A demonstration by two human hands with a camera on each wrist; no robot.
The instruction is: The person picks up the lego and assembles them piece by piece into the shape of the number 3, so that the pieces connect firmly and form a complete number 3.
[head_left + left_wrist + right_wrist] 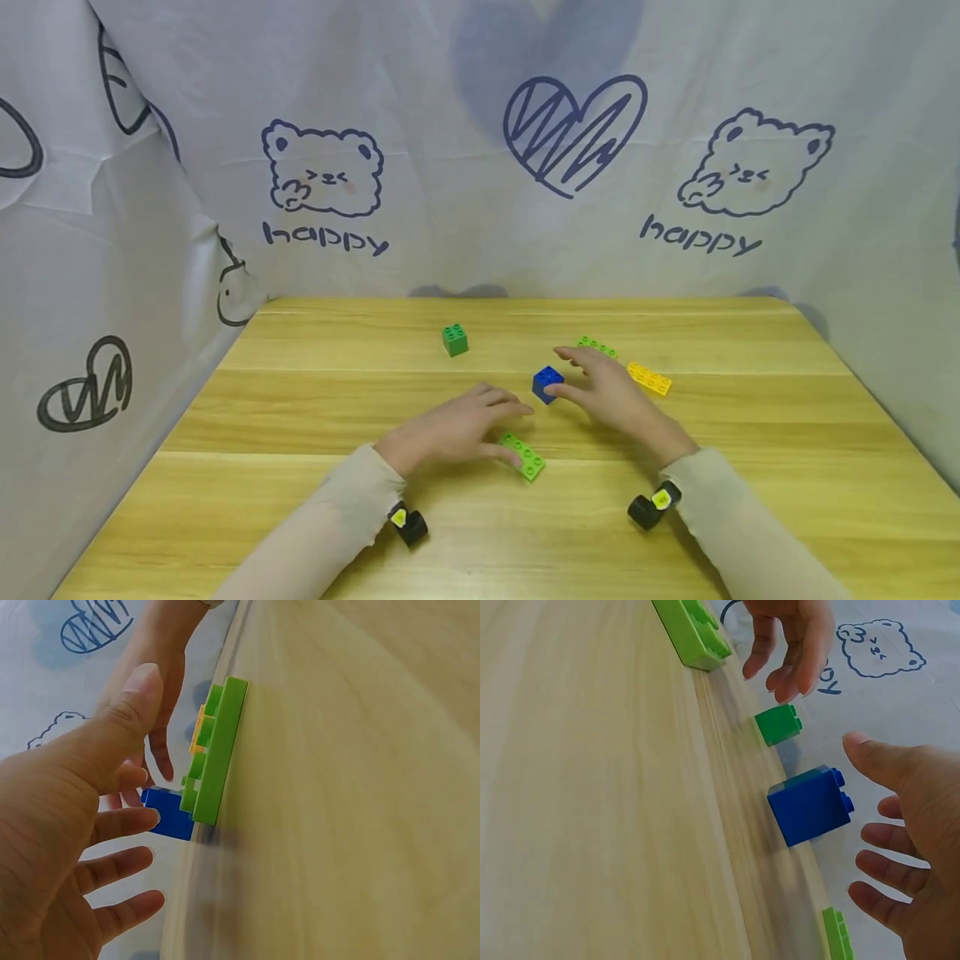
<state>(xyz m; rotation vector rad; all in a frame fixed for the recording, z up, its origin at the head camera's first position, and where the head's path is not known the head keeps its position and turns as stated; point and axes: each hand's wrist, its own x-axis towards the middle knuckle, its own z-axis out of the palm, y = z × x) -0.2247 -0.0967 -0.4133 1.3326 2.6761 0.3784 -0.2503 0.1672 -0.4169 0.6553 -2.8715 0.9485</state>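
Observation:
The left hand (468, 429) hovers over a light green brick (528, 460) near the middle of the table, its thumb overlapping the brick's near side; whether they touch is unclear. In the left wrist view that hand (67, 825) has its fingers spread, with the light green brick (223, 754) beyond the thumb. A blue brick (546, 386) stands farther back, the right hand (611, 396) beside it with the thumb in front of its right side. The right wrist view shows a gap between the blue brick (810, 808) and the relaxed right hand (922, 832).
A dark green brick (454, 340) stands at the back left of the hands. Behind the right hand lie another light green brick (597, 347) and a yellow brick (649, 378). Printed cloth hangs behind and beside the wooden table (300, 400).

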